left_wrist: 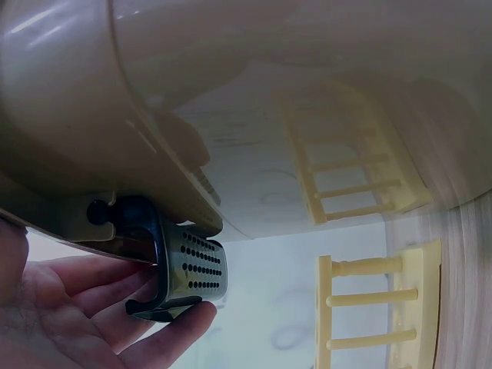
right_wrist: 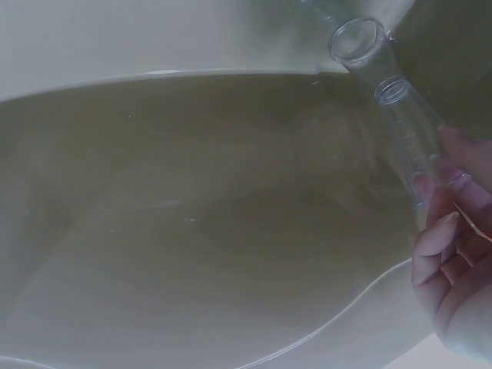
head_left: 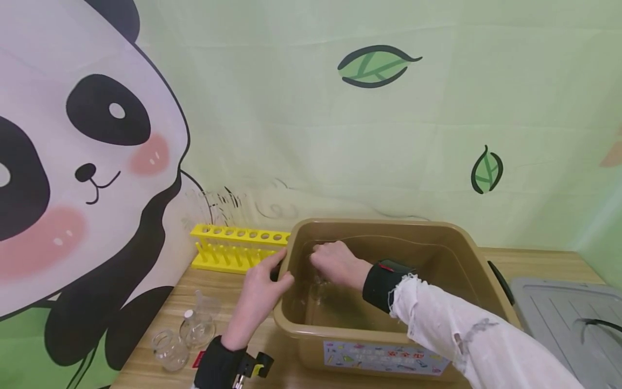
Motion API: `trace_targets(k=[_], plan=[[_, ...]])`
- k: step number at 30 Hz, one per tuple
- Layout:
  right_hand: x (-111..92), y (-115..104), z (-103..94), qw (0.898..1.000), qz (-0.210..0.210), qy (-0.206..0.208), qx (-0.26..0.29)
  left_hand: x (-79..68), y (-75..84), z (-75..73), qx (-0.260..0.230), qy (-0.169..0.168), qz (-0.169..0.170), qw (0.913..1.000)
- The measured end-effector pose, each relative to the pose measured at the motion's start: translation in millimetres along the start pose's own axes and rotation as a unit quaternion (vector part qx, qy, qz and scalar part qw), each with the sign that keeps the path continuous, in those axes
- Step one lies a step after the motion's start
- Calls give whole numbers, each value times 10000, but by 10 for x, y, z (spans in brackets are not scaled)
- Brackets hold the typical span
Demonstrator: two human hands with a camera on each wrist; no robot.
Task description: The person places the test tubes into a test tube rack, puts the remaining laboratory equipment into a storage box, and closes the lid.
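Observation:
A deep brown plastic bin (head_left: 369, 337) stands on the table. My right hand (head_left: 337, 262) reaches down inside it near the left wall. In the right wrist view its fingers pinch a clear conical flask (right_wrist: 411, 127) with faint graduation marks. Beyond the flask's narrow neck shows a clear flared piece with a round rim (right_wrist: 357, 38). My left hand (head_left: 262, 283) rests at the bin's left rim, thumb apart from the fingers. In the left wrist view its fairly straight fingers lie against the black and grey perforated handle (left_wrist: 201, 269).
Behind my left hand stands a yellow test tube rack (head_left: 228, 262). Left of the bin are a clear jar (head_left: 170, 351), a round clear flask with a white top (head_left: 196, 330) and a clear funnel (head_left: 208, 305). A grey lid (head_left: 559, 319) lies at right.

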State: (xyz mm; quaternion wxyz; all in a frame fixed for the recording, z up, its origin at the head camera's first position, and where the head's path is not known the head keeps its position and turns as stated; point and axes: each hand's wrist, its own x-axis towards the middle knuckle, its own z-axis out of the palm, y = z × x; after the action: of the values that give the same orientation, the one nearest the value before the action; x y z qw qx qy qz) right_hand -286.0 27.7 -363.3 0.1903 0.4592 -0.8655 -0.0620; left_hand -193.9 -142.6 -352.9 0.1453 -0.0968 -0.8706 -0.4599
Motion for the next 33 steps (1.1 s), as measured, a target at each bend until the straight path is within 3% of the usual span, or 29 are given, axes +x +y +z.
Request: trace_targets(k=[15, 33], plan=[[23, 53, -116, 9991, 29, 127, 403, -3, 0, 0, -34, -27, -24, 10000], [-70, 346, -517, 9923, 853, -134, 887, 5, 28, -5, -13, -90, -176, 9998]])
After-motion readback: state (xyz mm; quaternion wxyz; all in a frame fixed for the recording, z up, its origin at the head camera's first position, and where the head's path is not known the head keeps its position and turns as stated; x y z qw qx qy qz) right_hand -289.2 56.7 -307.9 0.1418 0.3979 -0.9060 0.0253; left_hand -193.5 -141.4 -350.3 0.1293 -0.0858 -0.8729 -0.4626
